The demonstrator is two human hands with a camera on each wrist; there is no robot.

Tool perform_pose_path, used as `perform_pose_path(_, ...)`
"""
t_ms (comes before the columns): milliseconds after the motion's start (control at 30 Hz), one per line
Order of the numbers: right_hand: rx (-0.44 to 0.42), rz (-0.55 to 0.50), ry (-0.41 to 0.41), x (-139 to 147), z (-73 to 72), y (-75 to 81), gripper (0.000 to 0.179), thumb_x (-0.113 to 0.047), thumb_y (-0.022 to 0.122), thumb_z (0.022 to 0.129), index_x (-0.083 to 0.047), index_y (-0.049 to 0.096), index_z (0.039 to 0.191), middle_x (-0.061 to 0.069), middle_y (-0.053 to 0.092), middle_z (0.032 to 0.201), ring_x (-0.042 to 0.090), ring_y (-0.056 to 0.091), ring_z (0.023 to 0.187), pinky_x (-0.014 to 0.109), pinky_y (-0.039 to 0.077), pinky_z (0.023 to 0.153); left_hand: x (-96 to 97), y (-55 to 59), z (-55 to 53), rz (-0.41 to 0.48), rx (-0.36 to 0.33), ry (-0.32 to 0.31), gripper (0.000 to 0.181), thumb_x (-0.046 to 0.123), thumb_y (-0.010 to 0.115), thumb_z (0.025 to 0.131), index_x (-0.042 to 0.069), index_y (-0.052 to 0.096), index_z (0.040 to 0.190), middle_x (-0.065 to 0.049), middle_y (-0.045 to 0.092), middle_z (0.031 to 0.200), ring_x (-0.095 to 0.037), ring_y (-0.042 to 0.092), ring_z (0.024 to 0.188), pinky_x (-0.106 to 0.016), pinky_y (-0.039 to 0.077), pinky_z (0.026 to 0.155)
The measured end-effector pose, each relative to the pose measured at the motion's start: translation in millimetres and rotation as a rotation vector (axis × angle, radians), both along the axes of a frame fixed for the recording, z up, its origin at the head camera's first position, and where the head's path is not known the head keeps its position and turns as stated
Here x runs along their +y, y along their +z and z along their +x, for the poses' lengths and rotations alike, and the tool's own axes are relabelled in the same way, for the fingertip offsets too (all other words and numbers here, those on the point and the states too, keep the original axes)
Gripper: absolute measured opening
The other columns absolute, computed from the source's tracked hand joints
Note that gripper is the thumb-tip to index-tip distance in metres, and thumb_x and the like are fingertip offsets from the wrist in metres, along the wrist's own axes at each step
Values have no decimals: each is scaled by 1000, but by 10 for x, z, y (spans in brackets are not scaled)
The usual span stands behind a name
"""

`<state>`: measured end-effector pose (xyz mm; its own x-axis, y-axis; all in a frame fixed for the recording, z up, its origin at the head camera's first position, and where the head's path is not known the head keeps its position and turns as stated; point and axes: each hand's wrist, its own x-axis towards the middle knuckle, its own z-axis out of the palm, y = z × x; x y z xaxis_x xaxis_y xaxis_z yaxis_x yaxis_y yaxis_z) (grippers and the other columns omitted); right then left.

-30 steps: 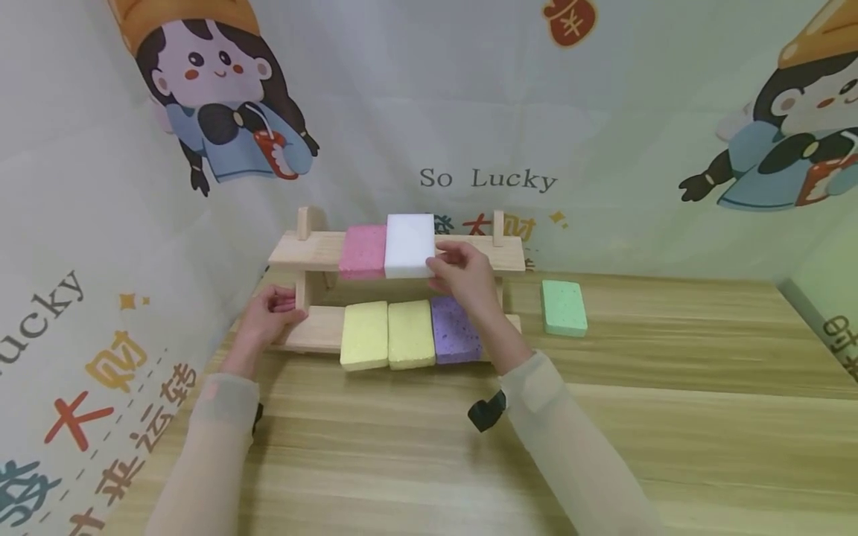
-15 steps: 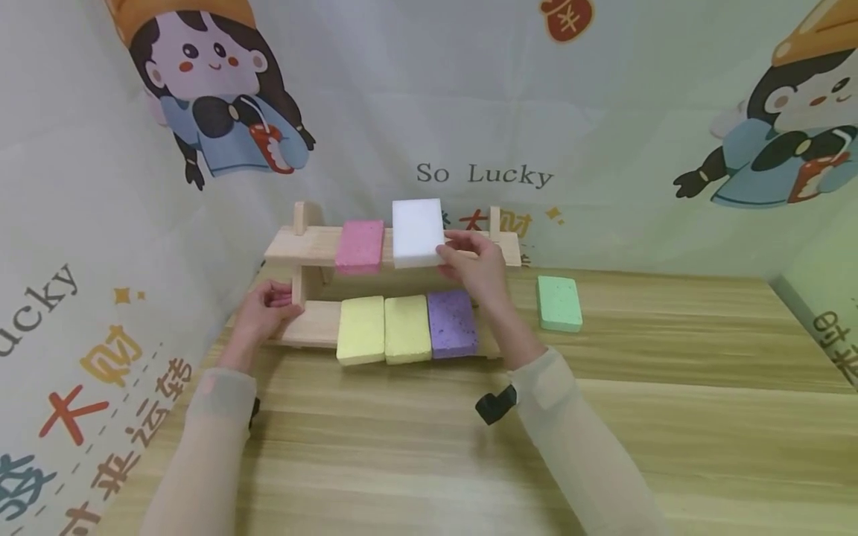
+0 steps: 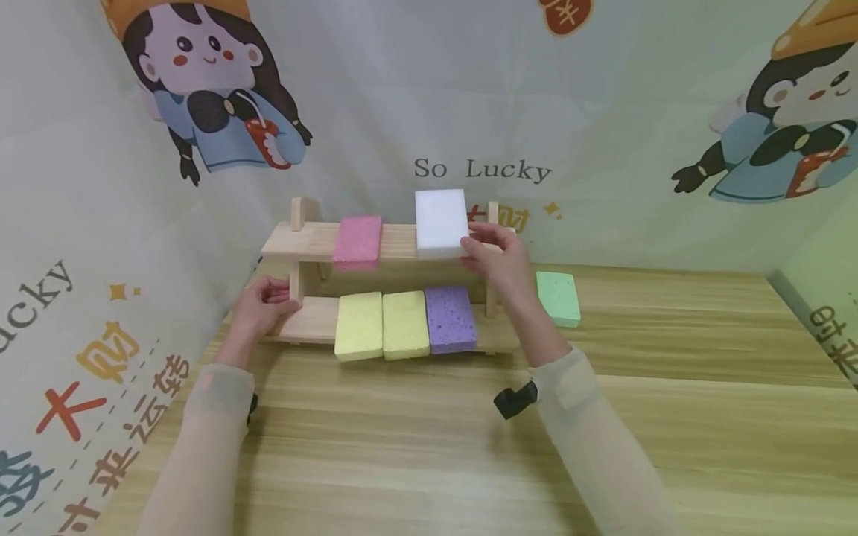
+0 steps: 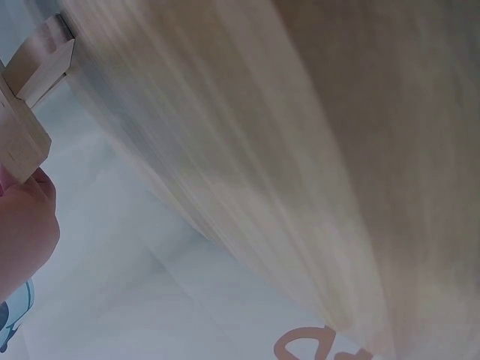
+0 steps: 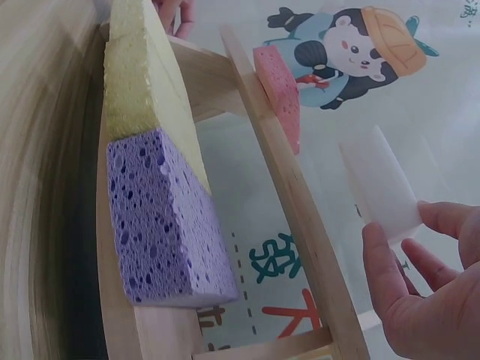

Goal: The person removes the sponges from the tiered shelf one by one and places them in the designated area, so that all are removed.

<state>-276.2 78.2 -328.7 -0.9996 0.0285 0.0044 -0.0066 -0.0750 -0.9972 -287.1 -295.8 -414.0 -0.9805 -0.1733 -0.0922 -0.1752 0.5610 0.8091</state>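
Observation:
My right hand (image 3: 501, 259) pinches a white sponge block (image 3: 441, 223) by its right edge. In the right wrist view the white block (image 5: 381, 186) is held off the upper board of a two-tier wooden rack (image 3: 304, 242). My left hand (image 3: 258, 309) grips the rack's left upright; in the left wrist view its fingertips are partly hidden behind the wood (image 4: 22, 142). A pink sponge (image 3: 358, 243) lies on the upper tier, left of the white one. Two yellow sponges (image 3: 405, 324) and a purple, pitted sponge (image 3: 451, 320) sit side by side on the lower tier.
A mint-green sponge (image 3: 558, 299) lies on the wood-grain table (image 3: 402, 447) to the right of the rack. Behind the rack hangs a printed cloth (image 3: 375, 104) with cartoon figures and lettering; it also runs along the left side.
The white sponge has been lifted from beside the pink one and carried up and to the right by my right hand. My left hand keeps hold of the upright.

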Motion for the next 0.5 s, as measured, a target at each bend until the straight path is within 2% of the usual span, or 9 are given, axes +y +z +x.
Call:
perform_pose_path(167,-8,15,-13,120,20,8,40,-12,65,96,-4,58,134,6,56,120,14,67,91,27,58,87,-7,-10,-7,1,20,-13,48,11,71,92,-4,50,132,-18,59,126,3,52,89,-7,43,75)
perform_pose_path(333,2,29,-27,263,23,-16,41,-13,65,96,-4,56,136,4,55,119,12,68,88,26,58,88,-8,-6,-2,13,16,-11,47,10,69,92,-4,50,132,-12,60,121,7,49,85,-7,42,75)
perform_pose_path(500,12,0,-46,384,45,-24,42,-11,64,97,-3,55,137,4,54,119,12,66,92,24,58,88,-12,-7,7,20,23,-11,46,9,69,92,-4,50,131,-3,60,112,11,49,81,-6,43,75)
